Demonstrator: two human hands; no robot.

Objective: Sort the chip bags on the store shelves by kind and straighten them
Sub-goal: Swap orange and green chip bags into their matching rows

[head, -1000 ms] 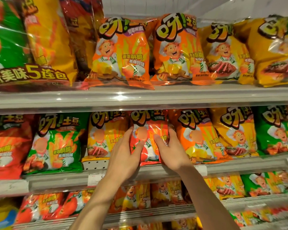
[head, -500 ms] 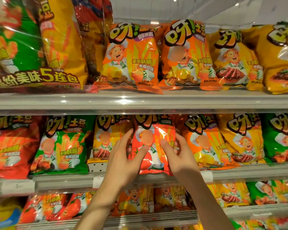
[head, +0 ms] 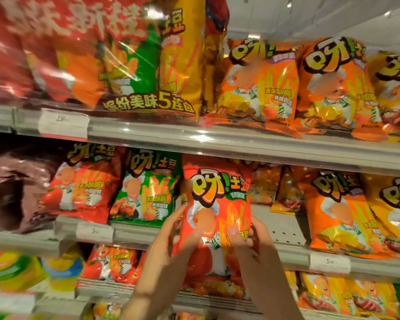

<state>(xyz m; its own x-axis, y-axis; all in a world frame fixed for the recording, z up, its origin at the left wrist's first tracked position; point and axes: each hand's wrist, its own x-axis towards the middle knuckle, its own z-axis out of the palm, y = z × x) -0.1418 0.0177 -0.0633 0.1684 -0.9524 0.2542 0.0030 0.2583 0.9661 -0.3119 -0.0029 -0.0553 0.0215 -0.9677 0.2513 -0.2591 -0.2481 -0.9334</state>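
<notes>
Both grips closed on red chip bag (head: 217, 218): left hand (head: 169, 248) at lower left edge with thumb across the front, right hand (head: 254, 248) at lower right edge with thumb on the front as well. Held upright, out in front of the middle shelf (head: 284, 229), label facing the camera. Behind and to the right, a bare stretch of perforated shelf floor. On that shelf to the left, a green chip bag (head: 146, 188) just beside the held one, then another red bag (head: 83, 185). To the right, an orange chip bag (head: 337, 211) leaning, with a yellow bag (head: 393, 215) beyond it. Above, on the top shelf (head: 217, 144), two orange bags (head: 259, 86) side by side and a clear five-bag multipack (head: 148, 65) at the left. White price tag (head: 329, 262) on the rail below the orange bag. Left part of the view blurred.
</notes>
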